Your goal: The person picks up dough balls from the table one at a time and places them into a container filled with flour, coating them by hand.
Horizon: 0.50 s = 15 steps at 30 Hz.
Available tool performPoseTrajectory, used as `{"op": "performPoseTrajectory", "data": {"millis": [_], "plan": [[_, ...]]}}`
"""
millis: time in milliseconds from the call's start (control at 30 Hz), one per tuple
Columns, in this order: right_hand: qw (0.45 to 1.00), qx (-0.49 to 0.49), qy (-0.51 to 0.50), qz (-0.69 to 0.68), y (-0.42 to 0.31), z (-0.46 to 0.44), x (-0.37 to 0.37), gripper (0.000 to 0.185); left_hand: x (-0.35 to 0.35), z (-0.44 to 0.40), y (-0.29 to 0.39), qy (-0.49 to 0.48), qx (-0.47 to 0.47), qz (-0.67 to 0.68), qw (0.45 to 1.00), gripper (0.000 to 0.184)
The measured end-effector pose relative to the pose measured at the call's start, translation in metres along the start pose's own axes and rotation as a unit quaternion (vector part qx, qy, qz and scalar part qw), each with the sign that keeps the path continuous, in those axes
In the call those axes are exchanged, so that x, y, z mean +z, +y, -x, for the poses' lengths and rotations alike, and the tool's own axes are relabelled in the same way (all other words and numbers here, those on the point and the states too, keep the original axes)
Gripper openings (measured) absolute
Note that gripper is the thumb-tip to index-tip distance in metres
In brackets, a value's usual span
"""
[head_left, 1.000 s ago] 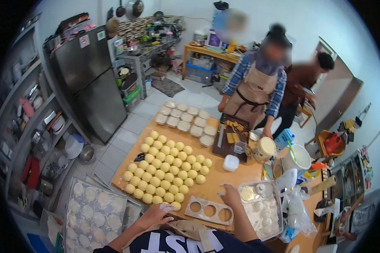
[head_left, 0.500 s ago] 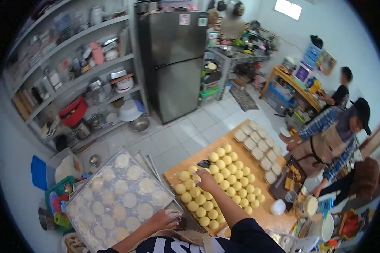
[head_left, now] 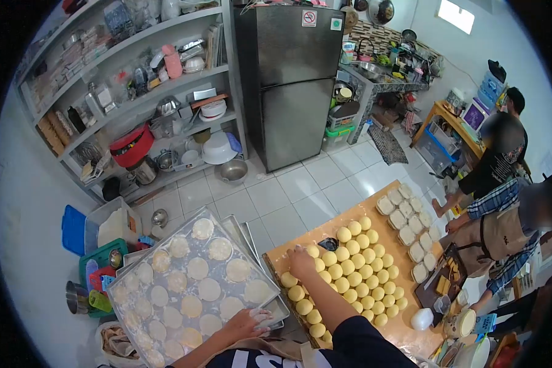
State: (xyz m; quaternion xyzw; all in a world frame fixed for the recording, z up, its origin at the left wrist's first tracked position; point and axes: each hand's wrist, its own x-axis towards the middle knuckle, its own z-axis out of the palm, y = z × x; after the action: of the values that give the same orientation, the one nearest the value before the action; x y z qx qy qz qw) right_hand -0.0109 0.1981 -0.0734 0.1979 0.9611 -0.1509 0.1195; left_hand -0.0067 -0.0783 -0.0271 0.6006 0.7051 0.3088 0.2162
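Observation:
Rows of round yellow dough balls (head_left: 348, 267) cover the near part of the wooden table (head_left: 278, 251). My right hand (head_left: 302, 264) reaches over their left side, fingers bent down at the balls; whether it grips one is hidden. My left hand (head_left: 249, 324), dusted with flour, is at the near right edge of a floured tray (head_left: 183, 242) with flat dough discs (head_left: 197, 268) on it. Its fingers are spread and nothing shows in them. A small black item (head_left: 329, 244) lies just beyond my right hand.
Filled square containers (head_left: 406, 235) stand at the table's far side. A person in an apron (head_left: 495, 233) is at the right beside a dark tray (head_left: 432, 288); another person (head_left: 503, 153) is behind. A fridge (head_left: 294, 122) and shelves (head_left: 147, 98) stand beyond the floor.
The view has swung left, towards the tray and shelves. My right hand has left the area by the cutout board and flour container and is now over the dough balls' left side.

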Motion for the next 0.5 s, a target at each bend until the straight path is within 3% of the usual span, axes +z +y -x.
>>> {"op": "performPoseTrajectory", "data": {"millis": [133,233,333,500], "plan": [[0.999,-0.019,-0.015,-0.024,0.005,-0.003,-0.002,0.044,-0.002,-0.002,0.005,-0.006,0.008,-0.006,1.000,0.036],[0.994,-0.064,0.067,-0.057,0.006,-0.006,-0.010,0.048,0.004,0.000,0.005,-0.021,0.020,-0.017,0.999,0.037],[0.994,-0.062,0.022,-0.083,0.000,-0.005,-0.042,0.047,0.008,-0.003,0.005,-0.034,0.038,-0.019,0.999,0.038],[0.974,-0.079,0.129,-0.167,0.005,0.023,-0.075,0.051,0.001,-0.022,0.031,-0.071,0.057,0.009,0.996,0.038]]}}
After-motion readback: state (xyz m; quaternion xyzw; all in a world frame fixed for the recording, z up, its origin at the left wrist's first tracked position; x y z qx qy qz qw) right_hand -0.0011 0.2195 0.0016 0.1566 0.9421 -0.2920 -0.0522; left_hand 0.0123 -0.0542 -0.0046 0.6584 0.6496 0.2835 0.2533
